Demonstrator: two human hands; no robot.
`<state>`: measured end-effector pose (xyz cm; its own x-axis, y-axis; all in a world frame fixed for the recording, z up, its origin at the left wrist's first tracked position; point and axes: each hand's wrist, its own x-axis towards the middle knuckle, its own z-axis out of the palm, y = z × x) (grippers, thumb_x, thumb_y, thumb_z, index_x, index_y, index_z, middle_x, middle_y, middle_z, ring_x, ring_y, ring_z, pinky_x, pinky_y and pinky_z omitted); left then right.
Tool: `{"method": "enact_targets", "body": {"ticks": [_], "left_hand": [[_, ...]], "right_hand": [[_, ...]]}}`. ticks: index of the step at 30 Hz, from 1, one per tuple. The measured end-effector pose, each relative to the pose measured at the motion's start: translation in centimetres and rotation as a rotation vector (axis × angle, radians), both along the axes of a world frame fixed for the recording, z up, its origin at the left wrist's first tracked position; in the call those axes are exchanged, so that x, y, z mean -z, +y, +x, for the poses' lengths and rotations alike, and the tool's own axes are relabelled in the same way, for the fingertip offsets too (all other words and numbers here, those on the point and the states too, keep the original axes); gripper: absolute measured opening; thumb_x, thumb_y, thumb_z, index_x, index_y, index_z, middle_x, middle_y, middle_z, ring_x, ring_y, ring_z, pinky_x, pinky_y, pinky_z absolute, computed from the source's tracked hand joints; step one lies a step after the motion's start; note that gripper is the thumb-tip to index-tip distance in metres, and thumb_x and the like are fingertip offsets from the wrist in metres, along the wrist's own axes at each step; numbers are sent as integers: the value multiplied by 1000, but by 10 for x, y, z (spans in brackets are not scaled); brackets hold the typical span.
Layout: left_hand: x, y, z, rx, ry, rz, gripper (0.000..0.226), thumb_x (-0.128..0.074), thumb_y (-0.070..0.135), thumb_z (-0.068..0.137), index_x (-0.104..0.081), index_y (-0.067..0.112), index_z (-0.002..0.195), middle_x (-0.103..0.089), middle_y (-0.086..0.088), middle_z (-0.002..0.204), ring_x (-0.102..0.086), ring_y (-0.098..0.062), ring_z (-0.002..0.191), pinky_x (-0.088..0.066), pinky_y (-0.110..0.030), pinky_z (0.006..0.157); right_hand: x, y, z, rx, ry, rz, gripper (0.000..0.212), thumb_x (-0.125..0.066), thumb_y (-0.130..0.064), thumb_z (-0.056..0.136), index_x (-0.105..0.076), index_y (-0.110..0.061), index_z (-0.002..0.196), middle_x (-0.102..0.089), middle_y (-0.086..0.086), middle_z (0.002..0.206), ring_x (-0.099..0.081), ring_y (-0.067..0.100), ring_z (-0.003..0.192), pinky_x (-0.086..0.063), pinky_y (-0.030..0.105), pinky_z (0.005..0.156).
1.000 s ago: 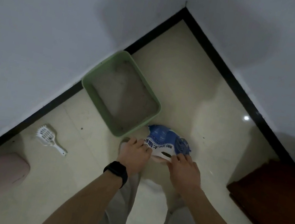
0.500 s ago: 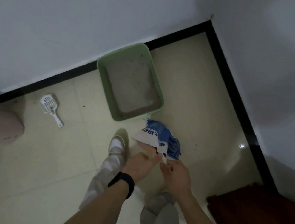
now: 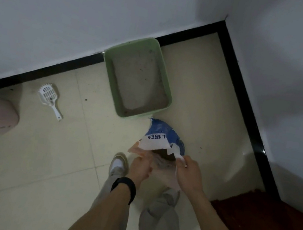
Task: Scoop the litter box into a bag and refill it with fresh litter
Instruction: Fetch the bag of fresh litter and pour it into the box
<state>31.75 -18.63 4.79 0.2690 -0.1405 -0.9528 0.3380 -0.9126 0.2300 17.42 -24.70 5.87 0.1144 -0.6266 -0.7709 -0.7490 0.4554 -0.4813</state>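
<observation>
Litter bag [image 3: 160,138] stood newly pulled open, left hand [image 3: 140,166] and right hand [image 3: 189,174] grips pinching its mouth; pouring seemed next.

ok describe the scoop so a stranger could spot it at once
Follow the black skirting board left from the green litter box. The scoop lies on the pale tiles just in front of that board. It is the only all-white tool there, with a slotted head and a thin handle.

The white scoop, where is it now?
The scoop lies on the floor at the left of the head view, near the black baseboard, left of the green litter box.
</observation>
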Motion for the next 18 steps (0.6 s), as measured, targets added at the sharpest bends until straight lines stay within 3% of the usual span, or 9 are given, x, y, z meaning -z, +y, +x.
{"method": "enact_targets", "body": {"ticks": [2, 5, 7, 10, 13, 15, 18], "left_hand": [[-16, 10, 8, -3, 16, 16, 23, -47, 24, 98, -61, 5, 96, -54, -11, 81, -47, -21, 68, -37, -27, 57], [-49, 24, 26, -74, 1, -33, 22, -55, 31, 95, -58, 14, 82, -53, -3, 73, -48, -16, 61, -39, -25, 56], [-77, 39, 45, -99, -39, -34, 29, -65, 43, 83, -59, 15, 80, -58, -2, 72, -54, -15, 62, -44, -25, 58], [-130, 67, 68, -141, -34, -23, 47, -70, 49, 68, -68, 12, 97, -70, -4, 83, -66, -20, 74, -54, -30, 69], [-213, 94, 78, -206, -53, -54, 38, -63, 39, 83, -61, 9, 106, -67, -7, 97, -63, -19, 79, -48, -28, 62], [-251, 125, 84, -266, -86, -47, 36, -57, 34, 90, -60, 7, 114, -63, -5, 95, -58, -16, 76, -41, -26, 56], [-296, 190, 100, -352, -131, -26, 39, -56, 34, 92, -62, 4, 116, -65, -5, 95, -60, -20, 81, -43, -27, 61]], "right_hand": [[-13, -6, 9, -30, 6, 23, 18, -45, -21, 98, -49, -18, 81, -55, 12, 93, -48, 26, 93, -31, 30, 71], [-52, -8, 20, -69, 72, -1, 14, -52, -27, 97, -54, -16, 105, -45, 0, 106, -43, 18, 96, -33, 26, 79], [-89, 1, 24, -87, 56, 16, 18, -54, -26, 96, -57, -11, 105, -50, 0, 105, -48, 15, 88, -36, 26, 73], [-153, 29, 37, -134, 22, 142, 20, -52, -29, 96, -60, -11, 96, -62, 8, 98, -55, 12, 81, -37, 26, 62], [-211, 59, 60, -200, 6, 186, 24, -56, -33, 95, -59, -9, 92, -64, 12, 98, -57, 17, 81, -43, 30, 68], [-248, 78, 81, -277, 4, 191, 27, -59, -34, 93, -60, -7, 96, -64, 12, 100, -59, 21, 86, -46, 35, 77], [-299, 111, 112, -383, -2, 184, 29, -60, -35, 92, -60, -8, 101, -63, 9, 98, -60, 21, 88, -49, 38, 81]]}}
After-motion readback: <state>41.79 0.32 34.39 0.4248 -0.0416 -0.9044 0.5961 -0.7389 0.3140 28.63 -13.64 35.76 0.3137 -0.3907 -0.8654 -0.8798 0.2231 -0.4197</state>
